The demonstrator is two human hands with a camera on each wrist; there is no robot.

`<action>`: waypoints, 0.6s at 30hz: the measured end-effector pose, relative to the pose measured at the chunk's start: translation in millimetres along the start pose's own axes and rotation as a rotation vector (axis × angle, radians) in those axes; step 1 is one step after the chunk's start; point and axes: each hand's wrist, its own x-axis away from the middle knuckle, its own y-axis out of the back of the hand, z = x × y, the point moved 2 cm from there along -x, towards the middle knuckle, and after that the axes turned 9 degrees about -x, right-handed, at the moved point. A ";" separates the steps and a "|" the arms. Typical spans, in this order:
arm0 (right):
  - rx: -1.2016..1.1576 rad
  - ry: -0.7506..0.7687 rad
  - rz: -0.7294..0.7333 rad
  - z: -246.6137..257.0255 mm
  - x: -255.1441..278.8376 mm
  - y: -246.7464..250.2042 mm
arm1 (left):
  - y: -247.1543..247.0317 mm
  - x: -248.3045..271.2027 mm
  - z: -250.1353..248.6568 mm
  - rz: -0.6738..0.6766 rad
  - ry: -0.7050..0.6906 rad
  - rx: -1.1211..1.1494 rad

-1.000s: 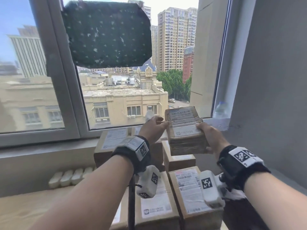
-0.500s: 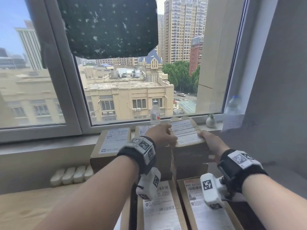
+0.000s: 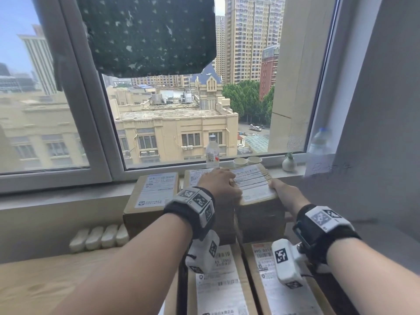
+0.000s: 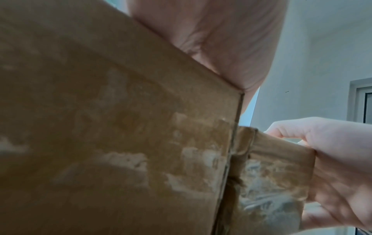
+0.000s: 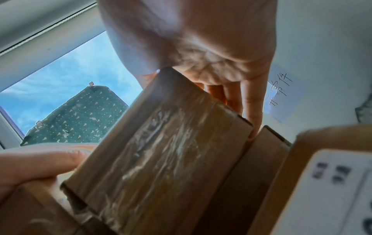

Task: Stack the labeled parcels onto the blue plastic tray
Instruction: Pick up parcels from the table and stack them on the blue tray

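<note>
Daylight from a wide window (image 3: 172,114) over city rooftops filled the room, and a dark speckled cloth (image 3: 147,35) hung against the glass. On the sill stood a clear bottle (image 3: 212,153), two paper cups (image 3: 247,160) and a small white vase (image 3: 289,164).

Below the sill, I held a taped parcel (image 3: 256,196) between both hands at the top of the back row. My left hand (image 3: 221,186) lay over its left top edge; I could not tell how those fingers were curled. My right hand (image 3: 285,196) gripped the right side, thumb on top and fingers straight down the far face, as my right wrist camera showed. The parcel's underside seemed to meet the box beneath it, though the seam was too blurred to be sure.

Much of the stacking looked done. A labeled box (image 3: 154,196) sat at the back left, another box (image 3: 197,176) stood touching my parcel's left side, and two long labeled boxes (image 3: 220,285) lay side by side nearest me. What was left, by my judgement, was to let go and square this one up.

No blue tray showed anywhere; the boxes hid whatever they rested on.
</note>
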 end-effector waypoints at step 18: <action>0.597 0.393 -0.130 31.3 71.1 7.5 | 25.6 54.7 -9.1 -0.063 0.045 0.065</action>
